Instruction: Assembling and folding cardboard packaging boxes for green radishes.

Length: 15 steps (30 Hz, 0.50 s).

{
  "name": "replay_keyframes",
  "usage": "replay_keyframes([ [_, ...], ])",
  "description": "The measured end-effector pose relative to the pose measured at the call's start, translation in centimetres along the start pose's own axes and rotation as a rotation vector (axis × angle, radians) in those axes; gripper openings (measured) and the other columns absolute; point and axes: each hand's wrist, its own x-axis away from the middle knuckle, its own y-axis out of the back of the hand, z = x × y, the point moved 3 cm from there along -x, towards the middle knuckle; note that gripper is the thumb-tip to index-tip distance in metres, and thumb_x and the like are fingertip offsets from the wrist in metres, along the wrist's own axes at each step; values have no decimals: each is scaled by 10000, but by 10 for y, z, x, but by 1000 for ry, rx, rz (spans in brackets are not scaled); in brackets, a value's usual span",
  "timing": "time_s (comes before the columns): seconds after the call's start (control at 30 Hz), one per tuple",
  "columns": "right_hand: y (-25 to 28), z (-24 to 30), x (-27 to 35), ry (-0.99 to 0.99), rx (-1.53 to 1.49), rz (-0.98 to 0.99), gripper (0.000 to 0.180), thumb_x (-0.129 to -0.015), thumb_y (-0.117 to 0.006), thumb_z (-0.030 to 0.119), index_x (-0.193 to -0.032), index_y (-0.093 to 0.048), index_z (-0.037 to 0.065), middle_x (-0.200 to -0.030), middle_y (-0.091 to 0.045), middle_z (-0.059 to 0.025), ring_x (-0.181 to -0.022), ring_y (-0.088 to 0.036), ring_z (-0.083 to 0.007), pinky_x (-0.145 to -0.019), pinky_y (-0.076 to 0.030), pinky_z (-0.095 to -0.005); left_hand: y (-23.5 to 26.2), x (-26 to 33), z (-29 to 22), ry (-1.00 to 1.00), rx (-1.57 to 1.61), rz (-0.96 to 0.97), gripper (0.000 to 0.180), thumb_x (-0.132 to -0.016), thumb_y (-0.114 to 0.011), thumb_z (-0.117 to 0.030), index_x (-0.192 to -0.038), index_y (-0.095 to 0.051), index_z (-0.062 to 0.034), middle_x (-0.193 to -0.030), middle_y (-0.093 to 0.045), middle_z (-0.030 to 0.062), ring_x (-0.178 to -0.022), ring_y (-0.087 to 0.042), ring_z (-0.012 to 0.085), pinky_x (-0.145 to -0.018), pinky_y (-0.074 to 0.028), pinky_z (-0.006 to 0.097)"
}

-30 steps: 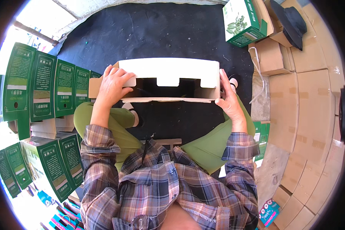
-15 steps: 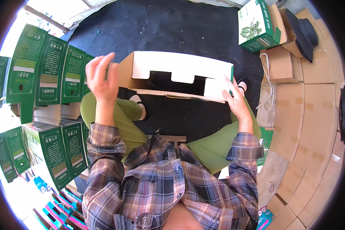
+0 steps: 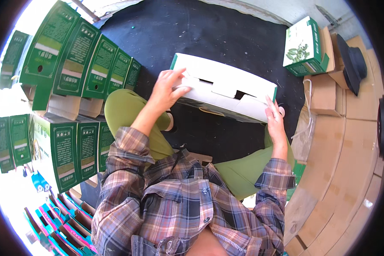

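A: What takes up the most room down there?

B: The black floor mat [image 3: 226,38], then the flat brown cardboard sheets [image 3: 350,141] stacked along the person's right. On the left stands a row of tall green cartons [image 3: 79,59], with more green cartons [image 3: 68,145] lower down beside the left knee.

A: And the piece in hand?

B: A long white carton with green sides [image 3: 226,91], lying tilted on the mat just past the knees, its top flaps partly folded with dark gaps showing between them.

A: How do the hands sit on it?

B: The left hand [image 3: 166,89] rests on the carton's left end, fingers spread and curled over the top flap, pressing rather than closed around it. The right hand [image 3: 275,121] lies flat and open against the carton's right end, fingers pointing up along the side, steadying it.

A: Anything smaller nearby?

B: One closed green-and-white box [image 3: 305,47] sits on a brown box at far right, near a dark hat [image 3: 352,64].
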Motion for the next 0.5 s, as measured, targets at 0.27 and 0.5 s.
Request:
replay_keyframes([
  [0.27, -10, -6, -6, 122, 163, -213, 353, -936, -565, 123, -1286, -569, 81, -1415, -434, -161, -1293, -441, -262, -1059, -357, -334, -17, -3, -6, -89, -333, -113, 450, -751, -717, -158, -1189, -625, -117, -1090, -624, 50, -1038, -542, 297, -894, -427, 417],
  [0.5, -20, 32, 2, 357, 640, -314, 392, -872, -641, 238, -1246, -615, 126, -1451, -387, -184, -1319, -371, -360, -1077, -314, -426, -22, -1, -16, -173, -400, 25, 503, -718, -746, -372, -1172, -638, -182, -1270, -557, 17, -1222, -468, 262, -1007, -345, 529],
])
